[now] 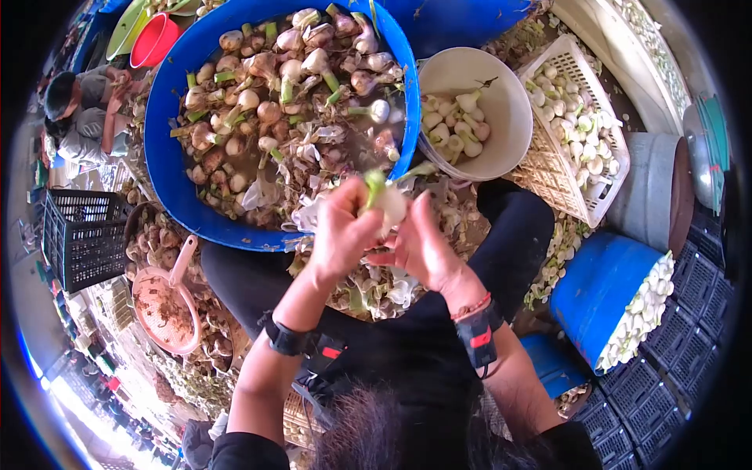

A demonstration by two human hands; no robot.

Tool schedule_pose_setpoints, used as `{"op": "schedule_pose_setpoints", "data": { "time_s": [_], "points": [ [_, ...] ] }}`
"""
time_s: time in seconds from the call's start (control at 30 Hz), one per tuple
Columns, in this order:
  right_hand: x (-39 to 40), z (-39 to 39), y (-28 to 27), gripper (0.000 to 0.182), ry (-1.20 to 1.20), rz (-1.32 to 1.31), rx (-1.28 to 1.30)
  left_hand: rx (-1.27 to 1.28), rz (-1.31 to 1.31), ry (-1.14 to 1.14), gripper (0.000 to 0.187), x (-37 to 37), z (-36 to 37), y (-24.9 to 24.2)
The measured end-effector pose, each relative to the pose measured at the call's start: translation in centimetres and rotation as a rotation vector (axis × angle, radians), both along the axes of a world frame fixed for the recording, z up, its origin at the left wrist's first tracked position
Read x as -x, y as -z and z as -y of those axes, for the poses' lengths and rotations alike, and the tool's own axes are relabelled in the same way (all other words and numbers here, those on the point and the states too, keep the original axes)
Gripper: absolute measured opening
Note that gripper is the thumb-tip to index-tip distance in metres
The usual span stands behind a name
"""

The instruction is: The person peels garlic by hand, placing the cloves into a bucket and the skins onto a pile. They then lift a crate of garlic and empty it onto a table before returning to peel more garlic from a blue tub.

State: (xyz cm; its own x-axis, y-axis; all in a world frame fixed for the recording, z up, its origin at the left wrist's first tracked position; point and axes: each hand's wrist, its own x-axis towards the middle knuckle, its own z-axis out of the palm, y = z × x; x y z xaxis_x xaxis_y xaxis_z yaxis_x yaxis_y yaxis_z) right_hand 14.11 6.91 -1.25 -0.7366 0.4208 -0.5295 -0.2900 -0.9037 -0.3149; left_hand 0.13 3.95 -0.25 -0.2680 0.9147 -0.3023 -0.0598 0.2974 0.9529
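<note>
A pale, peeled-looking garlic bulb (pixel 389 205) with a short green stem is held between my two hands, over the near rim of a blue tub (pixel 180 223). My left hand (pixel 342 229) is closed around the bulb's left side, near the stem. From the right, my right hand (pixel 425 244) curls its fingers under the bulb, its thumb pointing up beside it. Some fingertips are hidden by the bulb and slightly blurred. Unpeeled garlic bulbs (pixel 270 110) with cut green stems float in murky water inside the tub, among loose skins.
Right of the tub stands a white bucket (pixel 513 117) with peeled bulbs. Beyond it are a cream plastic crate (pixel 607 184) of peeled garlic and a tilted blue barrel (pixel 591 290) of white bulbs. At left lie a pink strainer (pixel 166 313) and a black crate (pixel 86 243); another person (pixel 86 117) sits behind.
</note>
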Motion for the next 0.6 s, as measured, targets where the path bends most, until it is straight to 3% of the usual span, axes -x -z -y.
{"op": "schedule_pose_setpoints", "data": {
  "time_s": [0.03,0.07,0.13,0.17,0.2,0.27,0.3,0.33,0.4,0.47,0.53,0.6],
  "points": [
    [0.4,1.1,0.2,0.055,0.096,0.094,0.001,0.128,0.091,0.082,0.005,0.0,0.4,-0.4],
    [0.1,1.2,0.9,0.055,0.097,0.096,0.007,0.184,0.526,0.033,0.007,-0.2,0.8,-1.0],
    [-0.1,0.7,1.6,0.054,0.076,0.205,-0.447,0.349,1.032,-0.019,0.013,0.9,0.9,-2.2],
    [-0.5,0.7,1.4,0.049,0.067,0.165,-0.327,0.439,1.183,-0.211,0.019,1.2,1.6,-1.4],
    [-0.6,0.5,0.4,0.049,0.069,0.160,-0.323,0.512,1.169,-0.424,0.014,1.4,1.2,-1.2],
    [-0.8,-0.3,-0.8,0.045,-0.042,0.133,-0.418,0.231,1.329,-0.221,0.009,2.7,1.8,2.2],
    [-0.9,-0.4,0.0,0.048,-0.093,0.139,-0.414,0.262,1.166,-0.270,0.006,2.6,1.5,2.1],
    [-1.2,-0.2,0.4,0.048,-0.091,0.139,-0.417,0.261,1.165,-0.267,0.006,2.0,1.0,2.1],
    [-1.6,0.1,0.8,0.051,-0.093,0.190,-0.438,0.277,0.704,-0.498,0.008,0.5,0.3,2.0],
    [-2.0,0.0,-0.6,0.048,-0.176,0.082,-0.445,0.229,0.663,-0.394,0.007,2.9,2.7,5.6],
    [-2.3,0.1,0.9,0.045,-0.159,0.161,-0.332,0.236,0.746,-0.299,0.016,1.1,2.5,1.9],
    [-1.9,-0.6,0.1,0.046,-0.012,-0.006,-0.172,0.218,0.868,-0.254,0.038,-0.4,2.7,-1.1]
  ]
}}
